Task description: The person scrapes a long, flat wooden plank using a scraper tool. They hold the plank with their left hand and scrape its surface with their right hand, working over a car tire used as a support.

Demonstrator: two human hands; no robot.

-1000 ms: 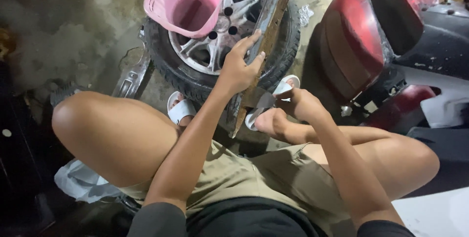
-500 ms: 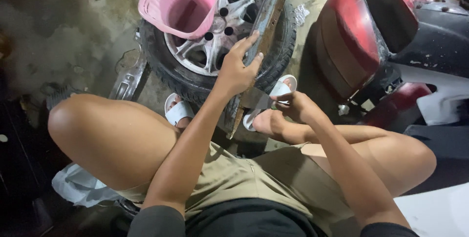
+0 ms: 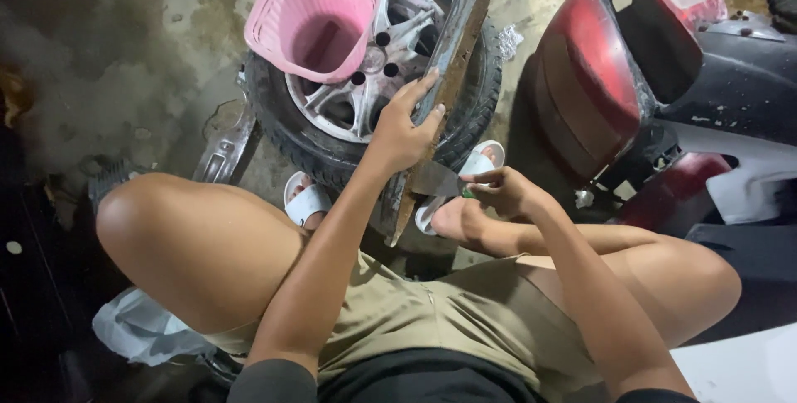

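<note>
Stained concrete floor (image 3: 108,63) underneath, wet in patches, with a red and black scooter body (image 3: 606,79) off to the right. Car tyre on an alloy wheel (image 3: 365,112) lying flat ahead of the knees, topped by a pink plastic basket (image 3: 311,21). Long, worn strip of wood and metal (image 3: 452,54) propped across the tyre, long axis running from the far rim down toward the lap, tilted slightly right at the top. Left hand (image 3: 403,133) wrapped around the strip's middle, fingers curled over its left edge, steadying. Right hand (image 3: 502,191) lower and just right of the strip, fingers pinched narrow on a scraper blade (image 3: 436,179), blade tip touching the strip's lower part. White sandals (image 3: 477,166) beside the tyre.
</note>
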